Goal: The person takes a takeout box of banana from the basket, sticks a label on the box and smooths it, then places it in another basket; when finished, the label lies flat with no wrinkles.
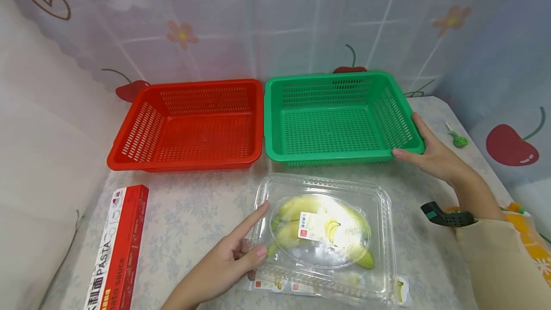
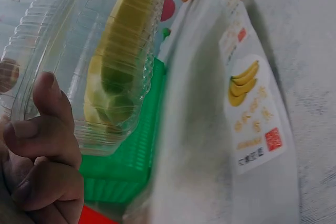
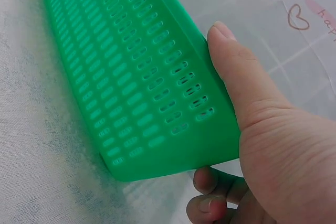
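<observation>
My left hand (image 1: 228, 257) holds a clear plastic clamshell box (image 1: 380, 224) by its left edge, the thumb on top and fingers curled beneath. Yellow-green bananas (image 1: 366, 258) show through the lid, which bears a banana label (image 1: 316, 226). In the left wrist view the box (image 2: 79, 93) is raised off the table, with a banana-printed package (image 2: 252, 108) lying below it. My right hand (image 1: 435, 154) grips the front right corner of the green basket (image 1: 331, 158). In the right wrist view its thumb lies along the basket's rim (image 3: 181, 19), with the fingertips curled under the edge.
A red basket (image 1: 185, 164) stands left of the green one, their sides nearly touching. A pasta box (image 1: 114, 252) lies at the left. Right of the green basket is a small green object (image 1: 458, 140). An orange-patterned package (image 1: 534, 248) sits by the right sleeve. A patterned curtain (image 1: 275, 27) hangs behind.
</observation>
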`<state>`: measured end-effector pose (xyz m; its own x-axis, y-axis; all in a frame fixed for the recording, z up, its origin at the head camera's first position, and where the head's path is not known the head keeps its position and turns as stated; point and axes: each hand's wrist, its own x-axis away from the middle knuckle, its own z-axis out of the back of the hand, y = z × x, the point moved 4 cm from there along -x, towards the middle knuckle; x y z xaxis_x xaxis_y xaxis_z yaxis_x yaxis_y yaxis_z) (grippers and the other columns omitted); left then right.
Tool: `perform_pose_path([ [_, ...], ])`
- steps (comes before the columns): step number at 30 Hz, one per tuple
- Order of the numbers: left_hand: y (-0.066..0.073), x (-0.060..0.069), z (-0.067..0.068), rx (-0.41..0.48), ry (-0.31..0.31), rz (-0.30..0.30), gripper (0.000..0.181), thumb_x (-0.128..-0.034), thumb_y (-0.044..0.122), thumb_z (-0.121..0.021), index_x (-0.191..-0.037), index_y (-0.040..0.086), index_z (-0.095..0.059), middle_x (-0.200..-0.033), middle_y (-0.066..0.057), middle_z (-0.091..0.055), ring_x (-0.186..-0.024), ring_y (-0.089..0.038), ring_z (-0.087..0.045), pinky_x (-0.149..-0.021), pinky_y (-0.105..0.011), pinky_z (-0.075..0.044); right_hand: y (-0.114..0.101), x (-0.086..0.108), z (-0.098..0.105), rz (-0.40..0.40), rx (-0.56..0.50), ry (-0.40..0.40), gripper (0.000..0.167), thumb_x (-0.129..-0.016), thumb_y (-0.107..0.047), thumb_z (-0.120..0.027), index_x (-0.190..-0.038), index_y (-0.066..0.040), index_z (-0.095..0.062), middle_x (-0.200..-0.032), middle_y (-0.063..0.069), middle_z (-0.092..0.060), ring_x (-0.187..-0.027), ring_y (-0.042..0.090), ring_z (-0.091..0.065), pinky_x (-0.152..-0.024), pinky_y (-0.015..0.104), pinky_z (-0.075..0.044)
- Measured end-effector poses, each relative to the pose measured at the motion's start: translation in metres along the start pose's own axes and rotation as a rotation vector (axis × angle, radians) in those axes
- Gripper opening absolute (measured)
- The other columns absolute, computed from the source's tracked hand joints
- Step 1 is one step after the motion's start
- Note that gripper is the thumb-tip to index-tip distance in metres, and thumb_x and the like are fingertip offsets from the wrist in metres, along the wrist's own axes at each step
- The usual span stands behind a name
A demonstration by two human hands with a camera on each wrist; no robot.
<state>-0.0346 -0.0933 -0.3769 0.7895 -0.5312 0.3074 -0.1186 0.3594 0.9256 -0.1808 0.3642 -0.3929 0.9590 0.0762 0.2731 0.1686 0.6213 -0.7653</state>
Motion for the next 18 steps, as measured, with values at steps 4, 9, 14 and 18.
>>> perform_pose_path([
  [4, 0.019, 0.011, 0.009, 0.004, 0.02, -0.006, 0.067, -0.101, 0.032, -0.058, -0.154, 0.051, -0.02, -0.072, -0.004, -0.054, -0.063, -0.02, -0.063, -0.06, -0.03, -0.05, 0.001, -0.001, 0.0, 0.002, -0.002, 0.006, 0.108, -0.095, -0.039, -0.065, -0.147, -0.045, 0.029, -0.163, -0.004, 0.026, -0.152, 0.034, 0.017, -0.114, 0.073, -0.004],
  [9, 0.044, 0.011, 0.022, 0.004, 0.066, -0.116, 0.068, -0.1021, 0.022, -0.056, -0.155, 0.046, -0.021, -0.066, -0.004, -0.051, -0.057, -0.018, -0.059, -0.053, -0.03, -0.05, 0.001, -0.001, 0.0, 0.017, -0.019, 0.005, 0.109, -0.095, -0.035, -0.066, -0.148, -0.042, 0.03, -0.162, -0.005, 0.028, -0.152, 0.034, 0.017, -0.115, 0.071, -0.005],
  [14, 0.067, -0.007, 0.038, -0.007, 0.134, -0.233, 0.068, -0.102, 0.019, -0.055, -0.155, 0.044, -0.022, -0.069, -0.002, -0.051, -0.052, -0.018, -0.054, -0.049, -0.031, -0.049, -0.001, 0.0, -0.001, 0.014, -0.023, 0.003, 0.11, -0.095, -0.035, -0.066, -0.147, -0.042, 0.031, -0.162, -0.003, 0.027, -0.152, 0.042, 0.003, -0.114, 0.071, -0.01],
  [18, 0.08, -0.03, 0.05, 0.025, 0.152, -0.29, 0.067, -0.1021, 0.019, -0.054, -0.155, 0.044, -0.022, -0.066, -0.004, -0.049, -0.048, -0.021, -0.048, -0.047, -0.03, -0.047, 0.0, 0.001, -0.002, 0.012, -0.009, 0.01, 0.11, -0.095, -0.038, -0.066, -0.146, -0.043, 0.031, -0.162, -0.003, 0.028, -0.15, 0.045, -0.006, -0.113, 0.071, -0.014],
])
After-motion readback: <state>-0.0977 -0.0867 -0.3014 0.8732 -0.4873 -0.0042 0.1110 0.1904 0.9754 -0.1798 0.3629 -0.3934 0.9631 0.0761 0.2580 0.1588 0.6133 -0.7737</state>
